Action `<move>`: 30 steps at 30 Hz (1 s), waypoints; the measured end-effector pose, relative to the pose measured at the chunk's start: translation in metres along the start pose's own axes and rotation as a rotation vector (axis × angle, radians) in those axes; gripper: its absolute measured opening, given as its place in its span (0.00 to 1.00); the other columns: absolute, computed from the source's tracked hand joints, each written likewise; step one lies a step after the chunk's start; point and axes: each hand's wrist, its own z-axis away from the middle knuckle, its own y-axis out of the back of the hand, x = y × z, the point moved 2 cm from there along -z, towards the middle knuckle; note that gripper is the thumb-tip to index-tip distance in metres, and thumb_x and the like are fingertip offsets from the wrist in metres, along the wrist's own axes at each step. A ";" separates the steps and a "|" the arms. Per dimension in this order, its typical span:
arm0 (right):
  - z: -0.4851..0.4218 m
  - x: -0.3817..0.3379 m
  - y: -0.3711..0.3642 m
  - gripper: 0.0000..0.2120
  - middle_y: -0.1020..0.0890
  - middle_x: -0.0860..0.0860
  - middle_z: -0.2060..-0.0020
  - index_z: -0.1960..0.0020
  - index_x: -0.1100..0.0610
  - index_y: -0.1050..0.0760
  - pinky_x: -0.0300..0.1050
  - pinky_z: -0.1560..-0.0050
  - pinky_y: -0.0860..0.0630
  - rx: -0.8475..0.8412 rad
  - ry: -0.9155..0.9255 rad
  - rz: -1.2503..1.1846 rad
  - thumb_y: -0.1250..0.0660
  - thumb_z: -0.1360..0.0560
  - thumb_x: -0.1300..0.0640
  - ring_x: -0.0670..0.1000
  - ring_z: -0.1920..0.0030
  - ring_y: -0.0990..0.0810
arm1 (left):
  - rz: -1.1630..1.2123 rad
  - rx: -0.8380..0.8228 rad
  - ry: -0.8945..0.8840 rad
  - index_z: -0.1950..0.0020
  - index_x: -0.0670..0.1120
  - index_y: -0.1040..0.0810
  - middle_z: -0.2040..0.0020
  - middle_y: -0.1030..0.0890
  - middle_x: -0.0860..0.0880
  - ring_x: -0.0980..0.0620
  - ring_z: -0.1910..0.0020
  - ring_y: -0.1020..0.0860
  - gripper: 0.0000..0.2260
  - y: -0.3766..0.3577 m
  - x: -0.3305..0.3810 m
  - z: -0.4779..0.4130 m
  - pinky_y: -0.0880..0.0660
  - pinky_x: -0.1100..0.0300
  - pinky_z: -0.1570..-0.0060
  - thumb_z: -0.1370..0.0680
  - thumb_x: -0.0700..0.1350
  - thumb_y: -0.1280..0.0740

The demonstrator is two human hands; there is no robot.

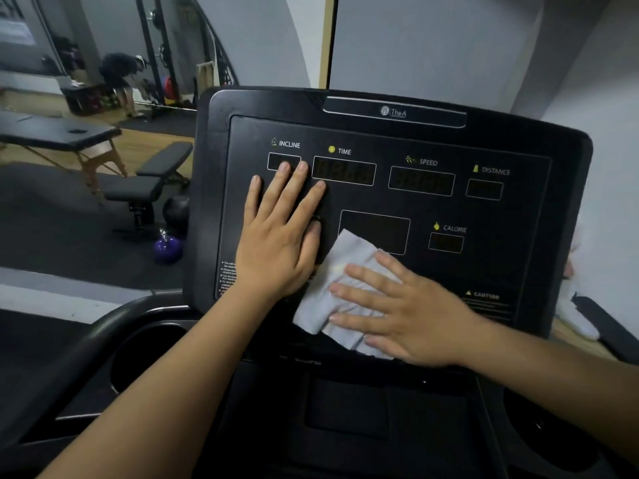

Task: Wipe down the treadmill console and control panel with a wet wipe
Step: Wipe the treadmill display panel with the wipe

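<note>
The black treadmill console (518, 216) fills the middle of the head view, with dark windows labelled INCLINE, TIME, SPEED, DISTANCE and CALORIE. My left hand (280, 233) lies flat on the panel's left side, fingers spread, fingertips at the INCLINE window, holding nothing. My right hand (401, 312) presses a crumpled white wet wipe (332, 288) flat against the lower middle of the panel, palm and spread fingers on top of it. The wipe's upper corner reaches the large centre window. Below the panel sits the dark lower control tray (345, 402).
A cup holder (145, 354) sits lower left, another recess lower right. Left of the treadmill are a weight bench (155, 174), a massage table (58, 133), a purple kettlebell (167, 248) and a dark ball. A person bends over far back. A wall stands close on the right.
</note>
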 end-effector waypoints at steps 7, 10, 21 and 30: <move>-0.042 0.097 0.041 0.32 0.50 0.56 0.21 0.21 0.47 0.50 0.69 0.26 0.56 -0.010 -0.507 0.089 0.49 0.22 0.38 0.62 0.21 0.54 | 0.208 0.049 0.058 0.26 0.41 0.31 0.22 0.37 0.39 0.44 0.22 0.39 0.22 0.007 -0.002 0.000 0.49 0.39 0.23 0.20 0.43 0.41; -0.048 0.081 0.054 0.33 0.48 0.56 0.21 0.22 0.47 0.44 0.70 0.26 0.53 -0.009 -0.563 0.057 0.49 0.24 0.36 0.61 0.21 0.54 | 0.301 0.083 0.107 0.28 0.40 0.29 0.23 0.36 0.41 0.45 0.24 0.36 0.20 0.016 -0.007 -0.004 0.43 0.45 0.24 0.20 0.43 0.40; -0.063 0.017 0.013 0.29 0.45 0.56 0.21 0.22 0.51 0.42 0.69 0.26 0.52 0.026 -0.290 0.032 0.46 0.21 0.42 0.61 0.22 0.49 | 0.040 0.032 0.022 0.25 0.40 0.32 0.23 0.36 0.40 0.42 0.22 0.41 0.22 0.020 -0.047 -0.007 0.46 0.43 0.23 0.19 0.43 0.44; -0.111 0.109 0.045 0.30 0.49 0.53 0.20 0.21 0.45 0.49 0.69 0.26 0.56 0.011 -0.534 0.103 0.53 0.21 0.37 0.59 0.21 0.54 | 0.104 0.039 0.041 0.25 0.38 0.32 0.23 0.34 0.40 0.43 0.22 0.41 0.23 0.023 -0.047 -0.003 0.47 0.46 0.22 0.18 0.47 0.46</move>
